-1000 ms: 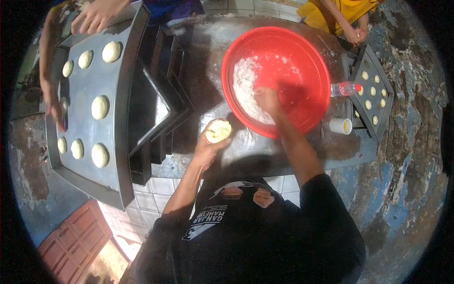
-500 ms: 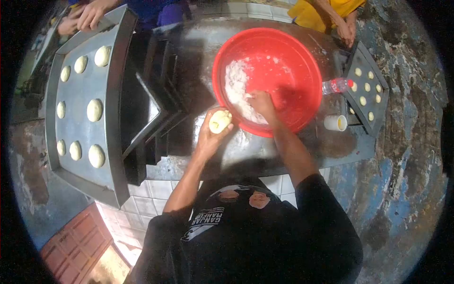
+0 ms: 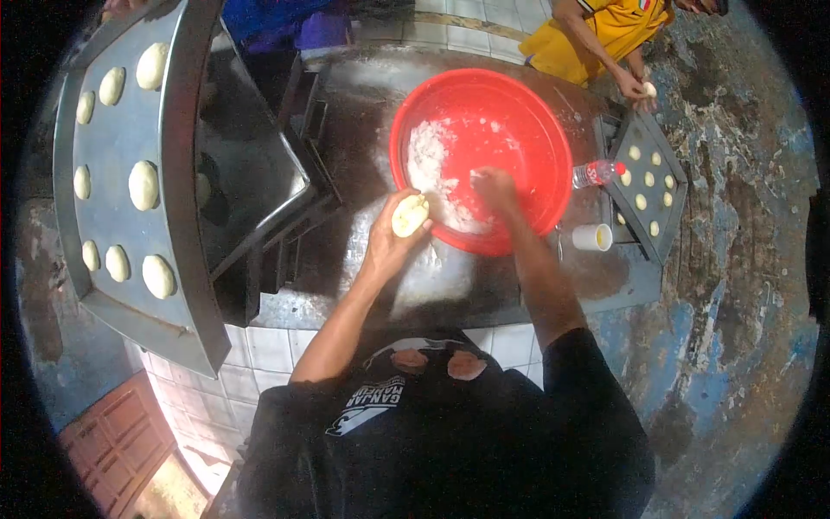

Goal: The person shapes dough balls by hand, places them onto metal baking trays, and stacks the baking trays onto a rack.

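Note:
My left hand [image 3: 386,238] cups a piece of pale dough [image 3: 410,215], its upper side facing me, just outside the near left rim of a large red basin [image 3: 527,227]. Inside the basin, my right hand [image 3: 496,187] is bunched and somewhat blurred, with a whitish bit at its fingertips that is too small to name. A white crumbly mass [image 3: 426,154] lies along the basin's left side, and small white crumbs are scattered over its red bottom.
At left, a metal tray [image 3: 121,212] holding several dough rounds rests above dark stacked trays [image 3: 251,173]. On the right are a plastic bottle [image 3: 591,174], a white cup [image 3: 591,237] and another tray of dough balls [image 3: 647,138]. A person in yellow [image 3: 596,39] works beside it.
My right hand has moved from the white mass towards the basin's middle. My left hand still holds the dough. The view has shifted slightly, and the person in yellow now shows a dough ball in hand.

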